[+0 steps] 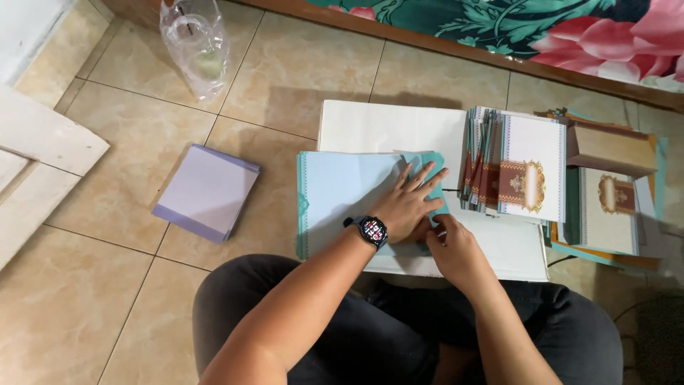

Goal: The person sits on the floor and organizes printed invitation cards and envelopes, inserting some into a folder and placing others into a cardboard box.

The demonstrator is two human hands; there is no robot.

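A pale blue card with a teal patterned border (335,199) lies unfolded on a white board (385,128) in front of my crossed legs. My left hand (406,207), with a dark watch on its wrist, presses flat on the card's teal right flap, fingers spread. My right hand (450,246) pinches the lower edge of that same teal flap, just below my left hand. A stack of folded cards with brown and gold ornament (516,167) stands right beside my fingertips.
A pile of lilac paper sheets (206,191) lies on the tiled floor to the left. A clear plastic bag (196,46) sits at the back left. More ornamented cards and a brown box (613,153) are at the right. White wooden panels (35,157) lie far left.
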